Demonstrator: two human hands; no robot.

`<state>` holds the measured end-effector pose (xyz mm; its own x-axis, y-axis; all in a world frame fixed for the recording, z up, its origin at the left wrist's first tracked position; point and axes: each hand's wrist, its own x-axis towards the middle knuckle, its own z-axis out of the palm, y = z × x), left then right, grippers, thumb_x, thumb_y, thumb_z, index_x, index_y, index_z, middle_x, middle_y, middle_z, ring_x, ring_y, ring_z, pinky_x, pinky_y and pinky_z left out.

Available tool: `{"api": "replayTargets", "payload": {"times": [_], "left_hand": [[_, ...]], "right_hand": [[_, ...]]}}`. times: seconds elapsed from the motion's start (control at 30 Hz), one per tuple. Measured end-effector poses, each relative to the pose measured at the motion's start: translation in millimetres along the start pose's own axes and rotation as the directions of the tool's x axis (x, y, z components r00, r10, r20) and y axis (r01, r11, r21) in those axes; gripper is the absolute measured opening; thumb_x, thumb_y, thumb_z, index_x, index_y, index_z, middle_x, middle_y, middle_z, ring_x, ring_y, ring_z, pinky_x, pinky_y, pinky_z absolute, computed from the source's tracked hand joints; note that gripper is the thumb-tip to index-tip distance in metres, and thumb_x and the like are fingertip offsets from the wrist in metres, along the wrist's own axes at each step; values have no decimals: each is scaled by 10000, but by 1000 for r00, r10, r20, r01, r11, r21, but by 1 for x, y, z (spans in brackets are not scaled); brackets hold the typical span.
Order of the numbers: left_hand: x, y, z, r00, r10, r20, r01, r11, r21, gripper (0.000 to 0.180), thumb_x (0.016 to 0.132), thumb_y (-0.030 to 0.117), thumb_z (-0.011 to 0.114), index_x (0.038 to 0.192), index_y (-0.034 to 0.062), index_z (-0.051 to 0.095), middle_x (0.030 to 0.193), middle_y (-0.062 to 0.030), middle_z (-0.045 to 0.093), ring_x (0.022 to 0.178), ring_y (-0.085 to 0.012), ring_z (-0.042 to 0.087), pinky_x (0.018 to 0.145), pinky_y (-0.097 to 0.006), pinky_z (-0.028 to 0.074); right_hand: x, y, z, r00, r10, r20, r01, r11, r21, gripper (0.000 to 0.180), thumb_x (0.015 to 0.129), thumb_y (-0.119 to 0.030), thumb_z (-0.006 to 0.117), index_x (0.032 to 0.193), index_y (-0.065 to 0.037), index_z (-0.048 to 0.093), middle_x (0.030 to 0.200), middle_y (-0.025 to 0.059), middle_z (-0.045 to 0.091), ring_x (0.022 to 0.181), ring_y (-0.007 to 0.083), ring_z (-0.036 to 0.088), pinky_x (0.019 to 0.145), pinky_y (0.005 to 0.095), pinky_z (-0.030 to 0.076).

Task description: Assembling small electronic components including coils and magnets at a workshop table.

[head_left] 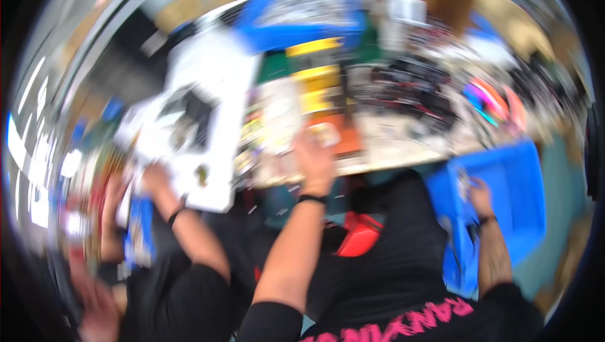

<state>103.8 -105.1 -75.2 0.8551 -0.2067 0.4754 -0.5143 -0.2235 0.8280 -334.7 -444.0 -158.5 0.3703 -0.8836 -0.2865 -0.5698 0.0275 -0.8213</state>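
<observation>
Probably unfinished, with left hand [314, 160] at a pale piece [327, 133] by the orange bin [348, 139] and right hand [481, 198] in the blue bin [517, 178], near right (cannot tell either grip, or amount done or remaining)

The left hand [314, 160] reaches forward, blurred; the right hand [481, 199] is well out rightward.

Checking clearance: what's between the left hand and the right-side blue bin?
Head view: between left hand and blue bin lie the table edge and the person's black-clad leg.
</observation>
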Motion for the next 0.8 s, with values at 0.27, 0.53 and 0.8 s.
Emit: {"api": "replayTargets", "payload": {"times": [0.27,0.53,0.8], "left_hand": [[-1,24,-26,980,179,-90,-167,977,133,310,958,126,573,1218,-42,546,1158,-246,611,1094,-441,529,994,-511,417],[0,24,-17,981,174,-89,-166,982,91,282,982,142,569,1210,-24,555,1152,-220,633,1066,-438,539,982,-502,421],[1,26,-21,978,183,-104,-169,977,127,270,955,93,594,1196,-26,567,1126,-215,636,1063,-421,549,949,-485,448]], "right_hand": [[-41,-195,-1,878,-473,74,451,869,202,317,1029,-222,633,766,-118,490,697,-69,390,626,43,339,566,238,266],[-101,-342,156,573,-808,141,719,577,387,455,983,-186,641,1395,-54,497,1137,35,566,972,115,528,879,247,427],[-108,-405,250,474,-864,168,742,495,453,701,941,-165,722,1505,-49,322,1285,106,586,1162,184,569,1026,333,425]]}}
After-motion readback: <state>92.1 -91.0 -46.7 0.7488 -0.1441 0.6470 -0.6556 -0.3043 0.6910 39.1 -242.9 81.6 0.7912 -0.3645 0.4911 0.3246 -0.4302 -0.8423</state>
